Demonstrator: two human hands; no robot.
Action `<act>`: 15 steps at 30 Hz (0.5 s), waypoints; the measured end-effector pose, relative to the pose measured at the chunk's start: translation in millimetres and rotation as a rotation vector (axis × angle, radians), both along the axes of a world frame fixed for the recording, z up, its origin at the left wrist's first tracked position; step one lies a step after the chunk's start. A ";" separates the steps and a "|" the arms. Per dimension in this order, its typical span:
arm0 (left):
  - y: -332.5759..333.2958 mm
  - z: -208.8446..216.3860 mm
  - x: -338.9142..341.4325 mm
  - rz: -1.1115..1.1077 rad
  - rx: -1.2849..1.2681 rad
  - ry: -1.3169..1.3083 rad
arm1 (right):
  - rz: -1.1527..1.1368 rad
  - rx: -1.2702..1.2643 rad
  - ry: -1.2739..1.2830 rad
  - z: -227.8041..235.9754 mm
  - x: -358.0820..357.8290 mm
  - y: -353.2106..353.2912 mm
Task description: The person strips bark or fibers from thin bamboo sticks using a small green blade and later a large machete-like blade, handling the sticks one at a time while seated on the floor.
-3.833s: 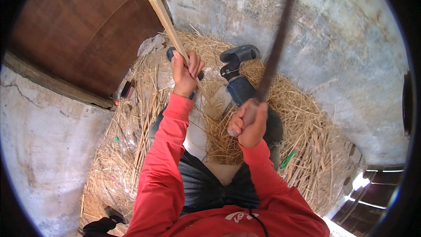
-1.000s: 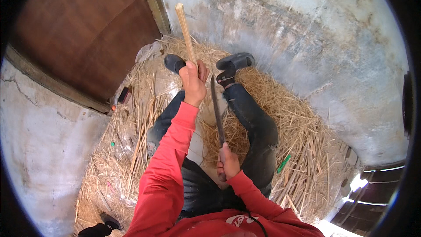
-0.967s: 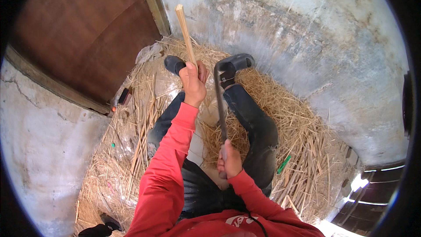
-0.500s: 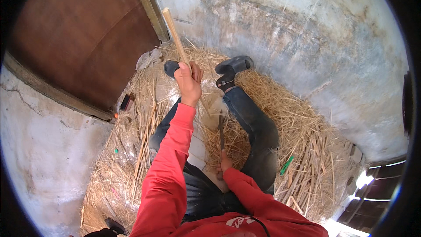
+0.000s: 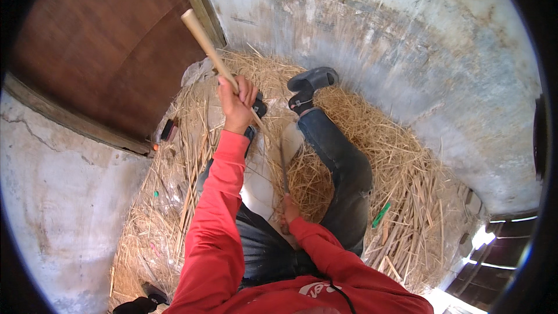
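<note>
My left hand (image 5: 236,106) is closed round a pale wooden stick (image 5: 200,36), held tilted with its upper end leaning to the far left. Its thin lower part runs down toward the long dark blade of a knife (image 5: 284,170). The knife handle is gripped in my right hand (image 5: 290,211), low between my legs, and the blade points away from me. Blade and stick come close together beside a pale block (image 5: 292,141) on the floor; whether they touch I cannot tell. The fingers of my right hand are partly hidden.
Loose straw-like shavings (image 5: 372,134) cover the floor around my legs. Several split sticks (image 5: 401,227) lie at the right by a green tool (image 5: 381,216). A worn wall (image 5: 407,52) rises ahead, and a brown door (image 5: 110,40) stands at the left. A dark brush-like object (image 5: 169,130) lies near the door.
My left hand has shifted left, and the stick leans further left, showing a rounder side. The knife blade has swung slightly left with my right hand.
</note>
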State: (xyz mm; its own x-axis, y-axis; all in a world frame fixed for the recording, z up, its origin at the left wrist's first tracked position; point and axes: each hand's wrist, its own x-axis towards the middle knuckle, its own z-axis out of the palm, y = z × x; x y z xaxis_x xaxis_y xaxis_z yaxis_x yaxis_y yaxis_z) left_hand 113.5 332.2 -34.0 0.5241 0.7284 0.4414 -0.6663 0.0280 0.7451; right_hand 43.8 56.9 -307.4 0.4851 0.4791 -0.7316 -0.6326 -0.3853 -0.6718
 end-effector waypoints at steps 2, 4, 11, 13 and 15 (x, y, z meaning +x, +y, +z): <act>3.1 0.2 -7.4 -0.031 0.008 0.027 | -0.043 -0.242 0.293 -10.3 14.8 -9.6; 2.4 2.2 -12.8 -0.071 0.017 0.043 | -0.038 -0.117 0.138 -1.4 27.8 -2.0; 1.6 0.9 -23.9 -0.111 0.004 0.016 | -0.073 0.656 -0.147 213.9 98.4 36.1; -0.6 -0.7 -20.0 -0.108 0.012 0.009 | -0.267 0.874 -0.145 221.3 95.6 36.6; -3.1 -3.9 -14.9 -0.105 0.013 0.002 | -0.453 1.095 -0.125 197.0 77.0 30.2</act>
State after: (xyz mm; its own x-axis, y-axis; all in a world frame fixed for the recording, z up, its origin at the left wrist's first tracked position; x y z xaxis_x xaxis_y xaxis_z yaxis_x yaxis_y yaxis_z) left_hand 98.6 329.1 -37.9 0.5984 0.6633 0.4495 -0.6586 0.0877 0.7473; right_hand 120.8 87.1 -110.5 0.8098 0.5862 0.0241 -0.4704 0.6732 -0.5705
